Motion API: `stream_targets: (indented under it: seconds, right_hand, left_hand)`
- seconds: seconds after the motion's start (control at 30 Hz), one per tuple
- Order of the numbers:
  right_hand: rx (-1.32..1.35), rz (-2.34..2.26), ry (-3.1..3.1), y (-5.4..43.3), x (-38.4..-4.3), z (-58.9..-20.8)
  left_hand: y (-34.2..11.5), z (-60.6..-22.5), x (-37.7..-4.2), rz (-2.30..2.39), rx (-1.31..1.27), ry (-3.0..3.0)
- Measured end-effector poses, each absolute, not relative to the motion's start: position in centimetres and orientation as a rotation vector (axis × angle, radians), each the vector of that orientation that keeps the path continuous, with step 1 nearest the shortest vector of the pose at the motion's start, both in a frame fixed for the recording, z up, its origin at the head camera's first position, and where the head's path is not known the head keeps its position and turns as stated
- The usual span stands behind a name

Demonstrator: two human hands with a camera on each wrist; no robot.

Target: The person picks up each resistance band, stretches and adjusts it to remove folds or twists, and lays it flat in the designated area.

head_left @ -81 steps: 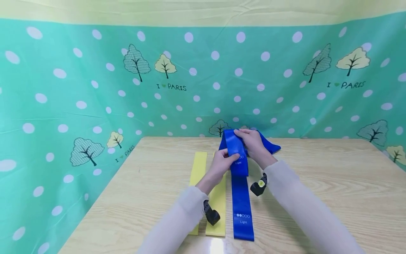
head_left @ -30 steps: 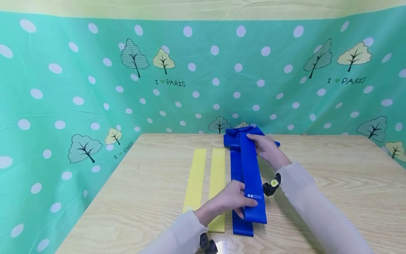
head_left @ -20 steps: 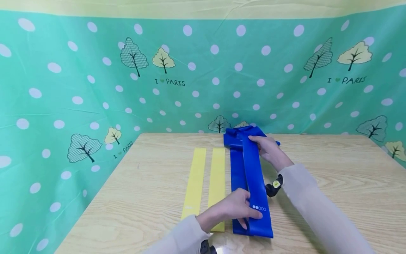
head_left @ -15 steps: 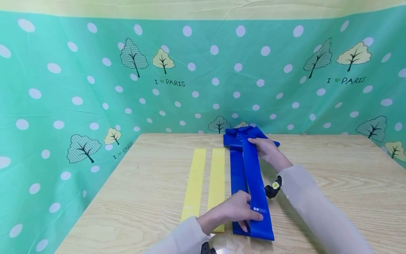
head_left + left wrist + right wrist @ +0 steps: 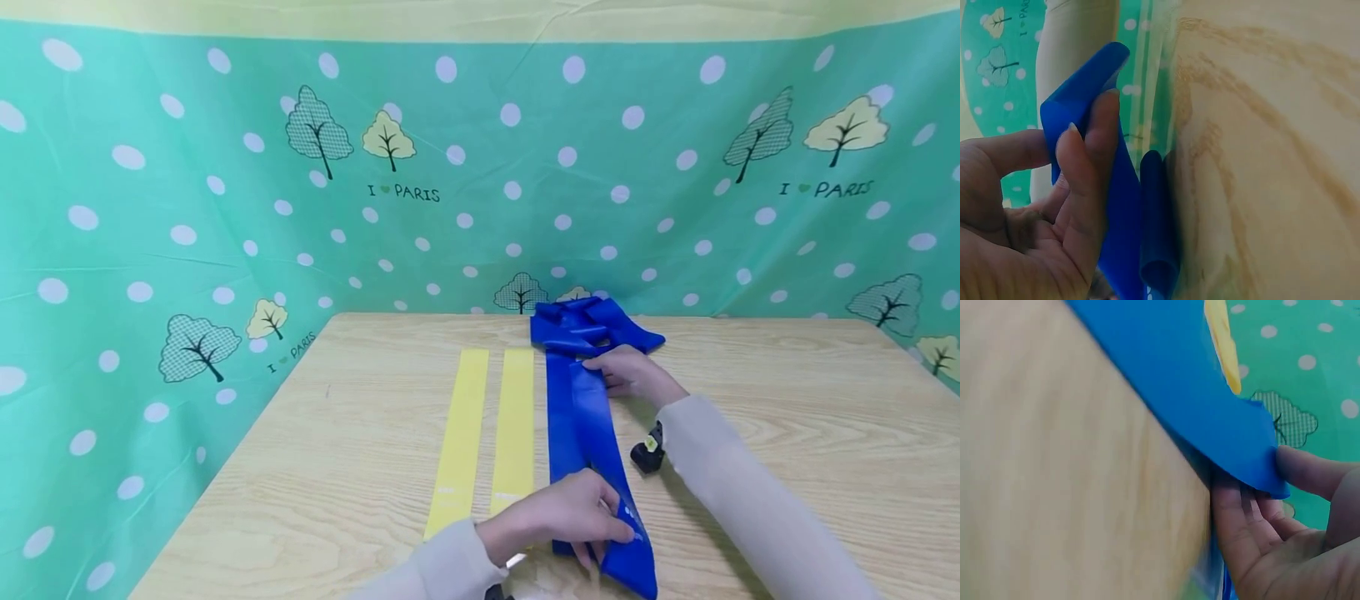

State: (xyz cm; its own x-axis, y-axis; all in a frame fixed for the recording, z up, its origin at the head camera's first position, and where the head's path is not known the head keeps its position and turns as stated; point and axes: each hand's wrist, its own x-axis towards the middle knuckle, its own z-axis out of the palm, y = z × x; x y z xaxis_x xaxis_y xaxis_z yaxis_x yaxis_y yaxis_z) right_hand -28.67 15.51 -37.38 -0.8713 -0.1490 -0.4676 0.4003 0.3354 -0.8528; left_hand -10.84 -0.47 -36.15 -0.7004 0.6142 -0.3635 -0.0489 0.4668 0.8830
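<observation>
Both hands hold a blue resistance band [image 5: 594, 412] by its two ends, slanting above another blue band [image 5: 561, 417] that lies flat. My left hand [image 5: 577, 507] pinches the near end, which tilts and shows part of a white print. In the left wrist view, thumb and fingers nip the folded blue end [image 5: 1075, 94]; the lower band's rolled loop end [image 5: 1159, 231] sits close to the table. My right hand [image 5: 632, 375] pinches the far end between thumb and fingers, as the right wrist view shows on the blue strip [image 5: 1179, 381]. Fingertips beneath the strip are partly hidden.
A crumpled heap of blue bands [image 5: 570, 333] lies at the table's back edge, just beyond my right hand. Two yellow bands [image 5: 465, 417] lie flat side by side to the left. A green dotted cloth [image 5: 420, 250] hangs behind the wooden table [image 5: 337, 467].
My right hand has drawn the band's far end toward me, off the blue heap. My left hand has shifted slightly nearer and to the right, and the near end now tilts.
</observation>
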Motion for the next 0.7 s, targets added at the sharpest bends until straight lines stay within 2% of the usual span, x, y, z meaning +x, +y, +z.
stream_targets:
  seconds: [0.43,0.7]
  right_hand:
    - [0.196,-1.438,2.482,17.1,-30.6,-36.8]
    - [0.073,-1.405,2.555,17.3,-31.1,-37.0]
  left_hand:
    - [-0.1,-37.1,-11.3,1.297,0.417,1.979]
    - [0.4,-37.3,-11.6,1.25,0.34,2.092]
